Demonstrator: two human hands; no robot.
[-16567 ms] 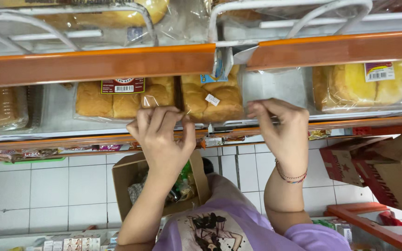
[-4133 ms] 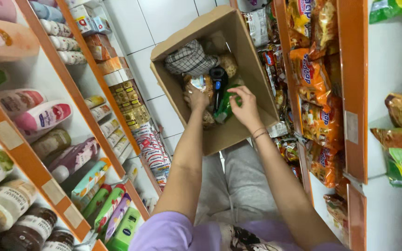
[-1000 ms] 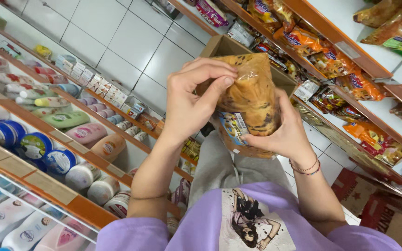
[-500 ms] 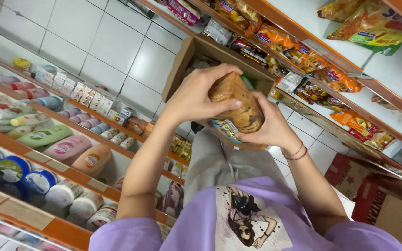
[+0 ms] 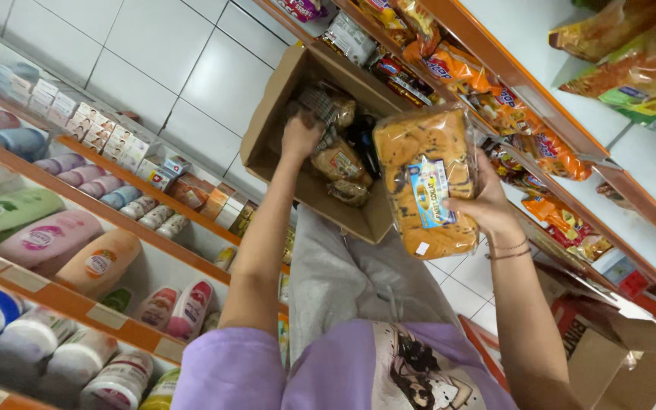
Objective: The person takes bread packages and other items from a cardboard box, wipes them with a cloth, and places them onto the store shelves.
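My right hand (image 5: 486, 203) grips a clear bag of golden-brown bread (image 5: 424, 178) with a blue label, held up above my lap. My left hand (image 5: 299, 135) reaches down into an open cardboard box (image 5: 271, 99) on the floor and rests among wrapped bread packs (image 5: 337, 159) and a dark bottle inside it. Its fingers are curled down into the goods, and I cannot tell whether they hold anything.
Orange-edged shelves run on both sides. The left ones carry bottles (image 5: 55, 239), tubs and small boxes (image 5: 93, 129). The right ones carry snack bags (image 5: 510, 106). White floor tiles (image 5: 191, 68) lie beyond the box. Another cardboard box (image 5: 609, 357) sits at lower right.
My left hand has let go of the bread bag and dropped into the cardboard box. My right hand alone now holds the bag, shifted to the right.
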